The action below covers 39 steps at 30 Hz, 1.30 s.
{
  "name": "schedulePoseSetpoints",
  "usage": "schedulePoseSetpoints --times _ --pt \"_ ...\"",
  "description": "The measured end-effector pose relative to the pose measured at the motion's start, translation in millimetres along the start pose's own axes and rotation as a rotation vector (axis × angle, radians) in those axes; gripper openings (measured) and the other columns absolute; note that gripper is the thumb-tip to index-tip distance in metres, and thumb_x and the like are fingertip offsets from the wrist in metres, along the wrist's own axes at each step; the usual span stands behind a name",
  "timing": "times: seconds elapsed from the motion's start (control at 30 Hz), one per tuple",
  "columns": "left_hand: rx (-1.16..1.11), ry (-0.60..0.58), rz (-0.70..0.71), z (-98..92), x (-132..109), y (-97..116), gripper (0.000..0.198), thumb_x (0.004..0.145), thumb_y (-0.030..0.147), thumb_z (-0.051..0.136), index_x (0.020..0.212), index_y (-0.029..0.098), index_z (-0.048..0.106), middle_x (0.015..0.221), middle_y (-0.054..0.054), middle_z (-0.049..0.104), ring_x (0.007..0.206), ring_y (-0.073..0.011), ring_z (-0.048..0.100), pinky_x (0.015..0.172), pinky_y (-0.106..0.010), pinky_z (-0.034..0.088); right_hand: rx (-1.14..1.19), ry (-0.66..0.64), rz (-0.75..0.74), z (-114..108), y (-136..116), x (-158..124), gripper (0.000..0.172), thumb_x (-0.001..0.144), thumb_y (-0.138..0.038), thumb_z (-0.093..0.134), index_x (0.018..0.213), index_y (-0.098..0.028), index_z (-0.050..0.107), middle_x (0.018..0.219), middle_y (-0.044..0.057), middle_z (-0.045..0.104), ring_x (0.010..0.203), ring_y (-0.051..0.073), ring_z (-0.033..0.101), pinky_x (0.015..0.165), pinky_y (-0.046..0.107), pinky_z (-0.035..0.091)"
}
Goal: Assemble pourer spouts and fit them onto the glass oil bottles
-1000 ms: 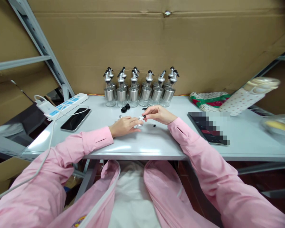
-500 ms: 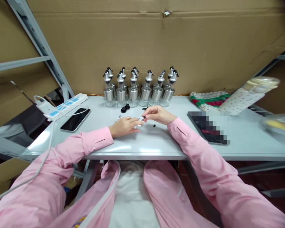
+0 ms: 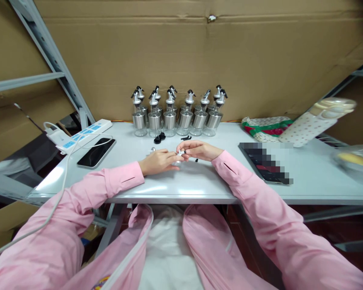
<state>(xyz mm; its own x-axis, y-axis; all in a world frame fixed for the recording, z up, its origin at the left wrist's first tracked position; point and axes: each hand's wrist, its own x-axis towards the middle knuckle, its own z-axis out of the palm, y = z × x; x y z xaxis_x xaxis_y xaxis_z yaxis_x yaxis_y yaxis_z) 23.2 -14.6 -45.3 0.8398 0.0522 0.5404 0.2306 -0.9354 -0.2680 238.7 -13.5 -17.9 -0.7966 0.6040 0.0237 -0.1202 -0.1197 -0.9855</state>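
Observation:
A small silver pourer spout [image 3: 180, 153] with a dark tip is between my hands, just above the table. My left hand [image 3: 159, 162] has its fingers closed around the spout's near side; part of it is hidden behind them. From the other side, my right hand [image 3: 203, 150] pinches the dark end with thumb and fingertips. Close to the right fingers lies a tiny black piece [image 3: 196, 160]. Beyond them are thin black levers [image 3: 186, 138]. Black stoppers [image 3: 157, 139] sit farther left, and another silver part [image 3: 153, 149] shows behind my left hand.
Several glass-and-steel bottles [image 3: 170, 120] with pourer tops stand in rows near the cardboard wall [image 3: 181, 60]. A phone [image 3: 97, 152] and a power strip [image 3: 84, 135] lie at left. At right are a partly blurred dark device [image 3: 254, 163], a patterned cloth [image 3: 268, 125] and a dotted tumbler [image 3: 308, 124].
My right hand has shifted slightly down and left, with its fingers lower around the spout. The black levers behind it show more fully. My left hand has barely moved.

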Motion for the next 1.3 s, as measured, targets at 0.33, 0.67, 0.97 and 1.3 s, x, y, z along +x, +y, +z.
schedulePoseSetpoints --times 0.33,0.67,0.97,1.3 --pt "-0.002 -0.024 -0.029 2.4 -2 -1 0.037 0.094 0.042 0.031 0.107 0.017 0.053 0.089 -0.006 0.068 0.076 -0.0123 0.062 0.069 -0.025 0.043 0.011 0.047 -0.034 3 0 1 0.021 0.071 -0.017 0.064 0.090 -0.008 0.063 0.077 0.004 0.064 0.065 0.010 0.059 0.068 0.025 0.046" --pt "-0.147 0.020 -0.166 -6.0 -6 -13 0.047 0.087 0.054 0.037 0.114 0.015 0.044 0.107 -0.011 0.062 0.085 -0.0175 0.060 0.079 -0.034 0.041 0.058 0.089 -0.081 5 -2 2 0.022 0.073 -0.020 0.065 0.092 -0.009 0.060 0.066 0.001 0.061 0.064 0.011 0.058 0.068 0.027 0.045" --pt "-0.024 -0.146 -0.813 0.1 -17 -35 0.029 0.085 0.037 0.047 0.105 0.018 0.055 0.126 -0.012 0.050 0.120 -0.0275 0.042 0.096 -0.046 0.032 0.079 0.282 -0.145 6 -9 2 0.020 0.069 -0.019 0.062 0.087 -0.011 0.060 0.057 -0.001 0.056 0.061 0.014 0.055 0.066 0.030 0.044" --pt "0.033 -0.170 -0.749 5.9 -21 -31 0.033 0.081 0.028 0.050 0.109 0.013 0.057 0.118 -0.015 0.051 0.112 -0.0287 0.047 0.092 -0.047 0.035 0.063 0.384 -0.171 8 -12 2 0.017 0.067 -0.016 0.054 0.084 -0.013 0.056 0.055 -0.002 0.055 0.059 0.013 0.056 0.066 0.029 0.042"
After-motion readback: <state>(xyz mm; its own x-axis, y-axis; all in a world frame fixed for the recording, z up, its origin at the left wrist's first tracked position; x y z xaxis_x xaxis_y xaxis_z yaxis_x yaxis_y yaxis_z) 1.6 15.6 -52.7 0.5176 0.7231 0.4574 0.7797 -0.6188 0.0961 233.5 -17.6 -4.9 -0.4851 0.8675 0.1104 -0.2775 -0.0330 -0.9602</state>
